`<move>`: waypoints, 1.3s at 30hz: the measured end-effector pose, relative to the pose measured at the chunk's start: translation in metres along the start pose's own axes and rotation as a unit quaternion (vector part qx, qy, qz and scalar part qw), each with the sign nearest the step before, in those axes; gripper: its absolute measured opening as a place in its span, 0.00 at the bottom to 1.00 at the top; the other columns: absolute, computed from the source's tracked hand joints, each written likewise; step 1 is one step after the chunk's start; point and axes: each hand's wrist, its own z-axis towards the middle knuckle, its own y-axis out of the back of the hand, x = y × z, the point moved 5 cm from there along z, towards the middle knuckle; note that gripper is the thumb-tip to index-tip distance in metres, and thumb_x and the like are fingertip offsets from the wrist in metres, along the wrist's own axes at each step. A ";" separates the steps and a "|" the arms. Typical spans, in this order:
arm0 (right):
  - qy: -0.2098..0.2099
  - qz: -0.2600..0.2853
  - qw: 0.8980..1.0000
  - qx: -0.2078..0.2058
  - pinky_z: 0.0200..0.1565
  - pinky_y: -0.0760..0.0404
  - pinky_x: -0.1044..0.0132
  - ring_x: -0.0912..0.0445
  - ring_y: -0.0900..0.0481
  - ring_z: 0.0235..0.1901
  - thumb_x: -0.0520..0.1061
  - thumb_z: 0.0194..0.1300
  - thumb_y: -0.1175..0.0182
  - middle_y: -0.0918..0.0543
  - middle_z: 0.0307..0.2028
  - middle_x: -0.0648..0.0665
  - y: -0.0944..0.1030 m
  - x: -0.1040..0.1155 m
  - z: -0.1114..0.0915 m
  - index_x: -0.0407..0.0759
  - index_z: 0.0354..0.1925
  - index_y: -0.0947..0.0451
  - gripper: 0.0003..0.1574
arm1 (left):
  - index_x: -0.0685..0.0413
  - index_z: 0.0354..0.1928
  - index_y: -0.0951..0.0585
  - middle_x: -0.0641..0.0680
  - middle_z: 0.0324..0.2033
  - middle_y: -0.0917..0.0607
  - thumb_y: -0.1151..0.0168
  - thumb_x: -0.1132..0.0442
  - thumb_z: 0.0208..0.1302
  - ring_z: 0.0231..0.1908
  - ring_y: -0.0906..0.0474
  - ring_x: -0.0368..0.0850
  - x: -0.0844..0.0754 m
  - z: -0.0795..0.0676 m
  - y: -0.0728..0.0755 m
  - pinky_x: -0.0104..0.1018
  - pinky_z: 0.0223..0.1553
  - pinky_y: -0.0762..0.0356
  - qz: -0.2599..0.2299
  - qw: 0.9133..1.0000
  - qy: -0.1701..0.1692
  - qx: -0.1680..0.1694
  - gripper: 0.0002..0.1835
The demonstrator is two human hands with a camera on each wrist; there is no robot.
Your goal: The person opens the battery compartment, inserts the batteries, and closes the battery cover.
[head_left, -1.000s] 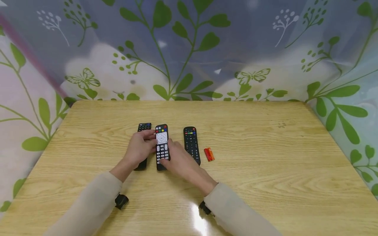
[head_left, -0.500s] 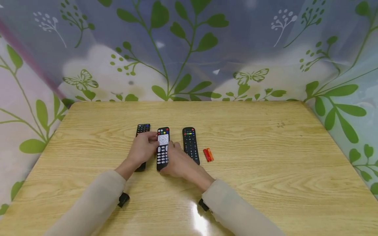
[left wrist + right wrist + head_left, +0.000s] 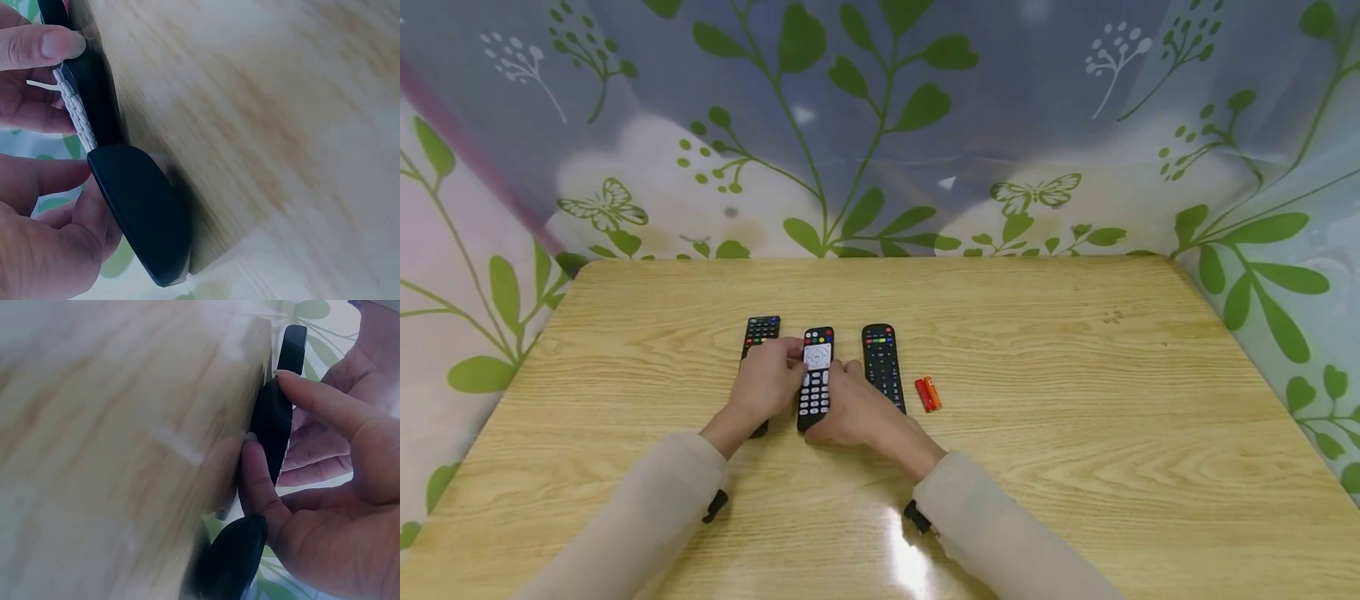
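Between the two hands lies a black remote control with white buttons (image 3: 815, 392), its top turned slightly right. The left hand (image 3: 765, 379) holds its left edge near the white pad, with index finger and thumb at that side. From the right, the right hand (image 3: 853, 408) grips it, thumb at the near end and fingers along the side, as the right wrist view shows with this remote (image 3: 273, 415) close over the table. Partly under the left hand is another black remote control (image 3: 762, 327). A third black remote control (image 3: 882, 362) lies to the right, its lower part behind the right hand.
Two small batteries, red and orange (image 3: 928, 394), lie side by side right of the third remote. The wooden table (image 3: 1075, 417) ends at the back against a leaf-patterned curtain (image 3: 880, 125). Dark wrist cameras (image 3: 917, 517) sit below the sleeves.
The middle remote has shifted slightly right and nearer, lining up beside the others. The right thumb has slid from its buttons to its near end. The left hand has moved right with it.
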 end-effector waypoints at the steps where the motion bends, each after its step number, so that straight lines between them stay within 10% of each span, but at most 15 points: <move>1: -0.001 -0.003 1.000 -0.001 0.39 0.22 0.64 0.54 0.29 0.37 0.52 0.44 0.24 0.32 0.48 0.37 0.000 0.000 0.000 0.28 0.66 0.43 0.60 | 0.68 0.52 0.21 0.64 0.43 0.16 0.43 0.69 0.65 0.42 0.18 0.54 0.001 0.000 0.000 0.46 0.44 0.19 0.001 1.000 0.000 0.000 0.15; 11: 0.028 -0.017 0.999 -0.012 0.47 0.22 0.61 0.53 0.30 0.45 0.58 0.47 0.25 0.30 0.53 0.37 0.009 0.005 -0.003 0.30 0.70 0.49 0.66 | 0.66 0.53 0.22 0.64 0.44 0.17 0.43 0.67 0.65 0.40 0.18 0.53 0.002 -0.009 0.008 0.47 0.40 0.19 0.011 0.998 -0.040 -0.038 0.16; 20: 0.061 -0.032 0.996 -0.052 0.57 0.27 0.58 0.51 0.30 0.56 0.59 0.63 0.38 0.37 0.63 0.38 0.032 0.016 -0.003 0.38 0.73 0.48 0.52 | 0.63 0.57 0.24 0.63 0.50 0.19 0.48 0.64 0.68 0.44 0.19 0.55 0.021 -0.015 0.056 0.49 0.38 0.19 -0.018 0.993 -0.032 -0.109 0.18; 33: 0.064 0.178 0.982 -0.004 0.49 0.21 0.63 0.53 0.26 0.55 0.51 0.69 0.44 0.30 0.63 0.43 0.016 0.038 0.015 0.39 0.69 0.40 0.36 | 0.69 0.60 0.29 0.69 0.53 0.24 0.51 0.63 0.70 0.50 0.24 0.63 0.065 -0.011 0.069 0.52 0.45 0.21 -0.046 0.997 0.036 -0.045 0.21; 39: 0.033 0.115 0.993 0.019 0.58 0.28 0.58 0.50 0.29 0.59 0.53 0.70 0.46 0.27 0.61 0.41 0.005 0.049 0.024 0.36 0.68 0.39 0.36 | 0.70 0.59 0.28 0.68 0.50 0.22 0.51 0.63 0.70 0.34 0.19 0.51 0.077 -0.005 0.059 0.37 0.31 0.19 -0.062 0.996 0.061 -0.009 0.21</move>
